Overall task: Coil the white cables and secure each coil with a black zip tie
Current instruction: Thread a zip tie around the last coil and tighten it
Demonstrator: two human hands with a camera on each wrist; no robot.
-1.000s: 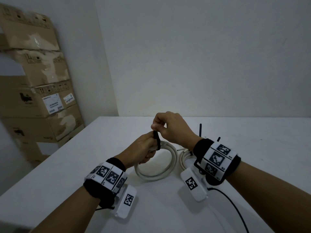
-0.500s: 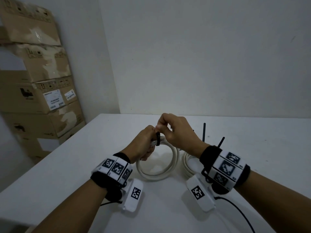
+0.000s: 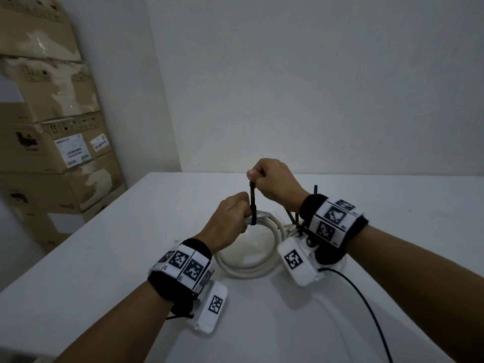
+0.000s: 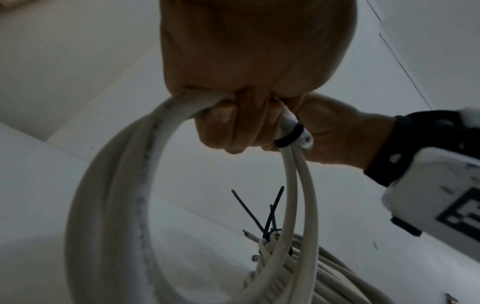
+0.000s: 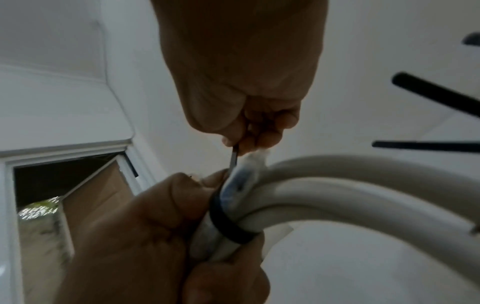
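A white cable coil (image 3: 251, 268) stands up off the white table (image 3: 104, 258), and my left hand (image 3: 230, 218) grips its top with the fingers curled round the strands (image 4: 182, 107). A black zip tie (image 3: 252, 203) is looped round those strands (image 5: 231, 224) right beside my left fingers. My right hand (image 3: 272, 182) is above it and pinches the tie's tail (image 5: 235, 156), which runs straight up from the loop. A second bundle of white cables (image 4: 298, 267) with black ties sticking up (image 4: 270, 211) lies behind, under my right wrist.
Stacked cardboard boxes (image 3: 52, 142) stand at the left past the table's edge. A wall closes off the far side of the table. A black wire (image 3: 366, 310) runs from my right wrist device across the table toward the near edge.
My right hand has risen, drawing the tie's tail up so more of it shows between the two hands. My left hand keeps its grip on the coil.
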